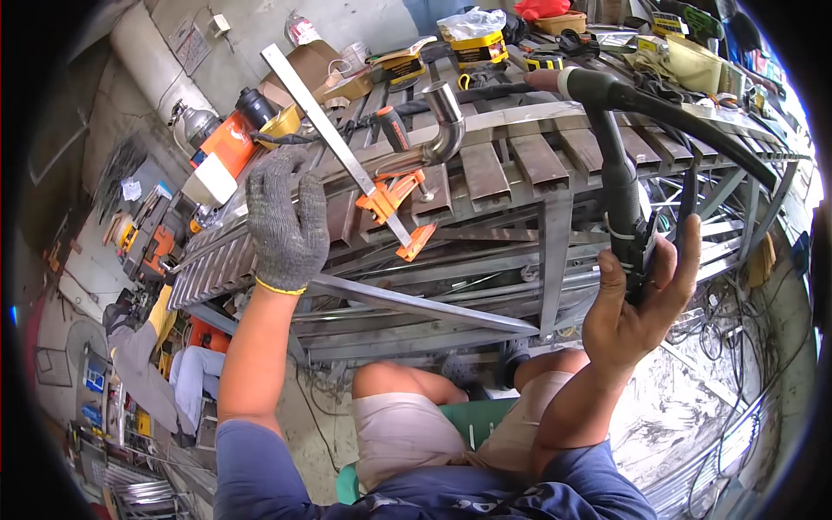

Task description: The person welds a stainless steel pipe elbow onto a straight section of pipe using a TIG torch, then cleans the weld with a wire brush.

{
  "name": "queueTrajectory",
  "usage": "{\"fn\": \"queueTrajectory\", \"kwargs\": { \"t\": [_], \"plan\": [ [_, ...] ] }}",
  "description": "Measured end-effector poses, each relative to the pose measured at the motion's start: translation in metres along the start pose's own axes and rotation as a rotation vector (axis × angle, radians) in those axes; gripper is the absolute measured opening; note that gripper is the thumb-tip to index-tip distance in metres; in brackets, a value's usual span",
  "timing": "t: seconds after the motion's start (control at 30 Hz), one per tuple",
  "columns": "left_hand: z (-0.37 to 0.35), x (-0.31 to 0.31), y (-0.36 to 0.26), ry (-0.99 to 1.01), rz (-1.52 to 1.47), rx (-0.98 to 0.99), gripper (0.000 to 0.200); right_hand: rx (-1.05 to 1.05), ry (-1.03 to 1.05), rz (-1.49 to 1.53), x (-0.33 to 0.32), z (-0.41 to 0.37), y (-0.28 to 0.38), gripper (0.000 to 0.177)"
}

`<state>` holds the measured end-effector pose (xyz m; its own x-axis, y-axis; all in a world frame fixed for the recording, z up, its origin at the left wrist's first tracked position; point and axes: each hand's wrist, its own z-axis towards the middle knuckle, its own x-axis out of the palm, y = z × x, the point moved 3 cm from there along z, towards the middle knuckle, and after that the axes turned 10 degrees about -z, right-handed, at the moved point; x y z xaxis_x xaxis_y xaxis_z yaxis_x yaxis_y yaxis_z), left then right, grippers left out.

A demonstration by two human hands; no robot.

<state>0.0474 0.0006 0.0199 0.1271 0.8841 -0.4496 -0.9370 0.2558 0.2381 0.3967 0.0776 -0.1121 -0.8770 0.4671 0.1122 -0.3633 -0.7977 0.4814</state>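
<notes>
A grey knitted glove with a yellow cuff covers my left hand (288, 224), raised at the bench's near edge with nothing seen in it. My bare right hand (641, 299) holds the black handle of a welding torch (618, 186), its thumb and a finger pointing up. The torch head lies level above the bench, with its reddish nozzle toward the left. Between my hands, an orange and silver bar clamp (381, 201) is fixed at the edge of the slatted metal bench (539, 165). Beside the clamp is a bent shiny steel pipe (445, 130), one open end facing up.
Behind the slats stand a black and orange tool (393, 128), yellow boxes (478, 50), a tape measure (544, 61) and a pale yellow container (693, 65). Another person (152, 364) is at the left. Metal bars fill the rack below; cables lie on the floor at right.
</notes>
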Motion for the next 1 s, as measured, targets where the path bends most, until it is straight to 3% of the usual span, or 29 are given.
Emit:
{"fn": "queueTrajectory", "kwargs": {
  "t": [0.13, 0.33, 0.53, 0.8, 1.0],
  "plan": [
    [-0.02, 0.009, 0.021, 0.092, -0.011, -0.098, 0.027, 0.027, 0.006, -0.002, 0.011, -0.005, -0.01, 0.079],
    [-0.036, 0.02, 0.03, 0.094, 0.005, -0.103, 0.027, 0.392, 0.083, 0.378, 0.029, -0.01, -0.004, 0.074],
    [-0.042, 0.028, 0.03, 0.116, 0.096, -0.063, 0.031, 0.547, 0.128, 0.533, 0.046, -0.02, 0.003, 0.075],
    [-0.044, 0.024, 0.045, 0.199, 0.017, -0.092, 0.026, 0.301, 0.185, 0.449, 0.063, -0.038, 0.0, 0.076],
    [-0.044, 0.024, 0.044, 0.165, 0.005, -0.095, 0.035, 0.303, 0.172, 0.343, 0.063, -0.042, 0.003, 0.076]
  ]
}}
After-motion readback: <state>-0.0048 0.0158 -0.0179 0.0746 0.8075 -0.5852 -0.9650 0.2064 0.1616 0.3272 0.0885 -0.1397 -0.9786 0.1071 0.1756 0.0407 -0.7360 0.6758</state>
